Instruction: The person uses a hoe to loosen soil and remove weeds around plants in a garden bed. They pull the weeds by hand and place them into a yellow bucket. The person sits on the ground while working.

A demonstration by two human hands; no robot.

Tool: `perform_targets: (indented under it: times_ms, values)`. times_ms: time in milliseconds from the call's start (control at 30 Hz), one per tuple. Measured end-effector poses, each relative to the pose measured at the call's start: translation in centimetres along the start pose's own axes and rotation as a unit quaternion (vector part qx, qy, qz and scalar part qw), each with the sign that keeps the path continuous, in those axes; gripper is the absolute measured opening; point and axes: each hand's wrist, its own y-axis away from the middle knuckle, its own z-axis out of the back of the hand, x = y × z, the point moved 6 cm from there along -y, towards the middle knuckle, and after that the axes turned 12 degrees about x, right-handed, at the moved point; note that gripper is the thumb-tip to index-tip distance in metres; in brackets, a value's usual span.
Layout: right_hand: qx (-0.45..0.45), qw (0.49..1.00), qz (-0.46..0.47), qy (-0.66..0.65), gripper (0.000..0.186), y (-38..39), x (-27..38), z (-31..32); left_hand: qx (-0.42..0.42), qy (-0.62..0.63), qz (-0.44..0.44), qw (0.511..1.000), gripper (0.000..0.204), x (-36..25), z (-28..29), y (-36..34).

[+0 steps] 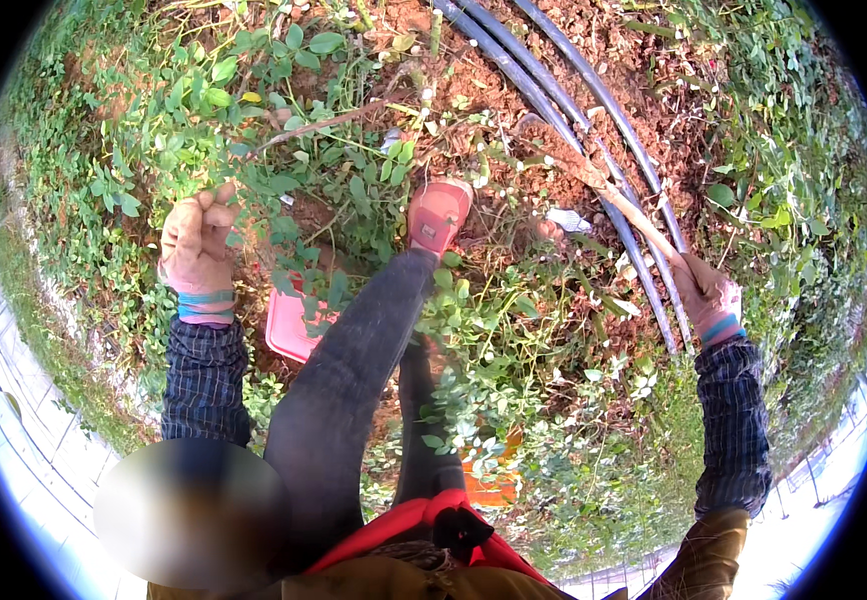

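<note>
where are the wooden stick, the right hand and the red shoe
Wooden stick [621, 200]: head view, along its shaft
Right hand [706, 291]: head view, middle of the hand
Red shoe [440, 214]: head view, on its upper

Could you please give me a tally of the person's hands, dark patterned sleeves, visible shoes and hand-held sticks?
Hands: 2, the left hand and the right hand
Dark patterned sleeves: 2
Visible reddish shoe: 1
Long tan stick in the right hand: 1
Total: 6
</note>
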Motion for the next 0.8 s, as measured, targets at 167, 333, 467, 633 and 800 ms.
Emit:
perform_targets:
  times_ms: [167,333,467,633,800]
  values:
    - [-0.031,0.962,-0.055,-0.266,0.036,5.1,-1.6,-6.5,0.084,-0.006,-0.046,0.995,0.015,-2.2,-0.1,-0.3]
    - [0.032,0.894,-0.165,-0.415,0.033,9.9,2.0,-11.1,0.0,-0.046,0.138,0.989,0.009,5.2,-2.2,-0.9]
    - [0.014,0.852,-0.187,-0.488,0.03,13.5,3.6,-15.9,0.069,-0.17,0.244,0.952,0.049,9.3,-9.8,-2.8]
    - [0.012,0.814,-0.169,-0.556,0.032,16.3,5.7,-19.7,0.097,-0.544,0.153,0.819,0.064,13.9,-12.2,-7.2]
    - [0.003,0.799,-0.175,-0.575,0.034,17.7,6.3,-22.3,0.102,-0.674,0.177,0.71,0.066,15.0,-13.1,-10.0]
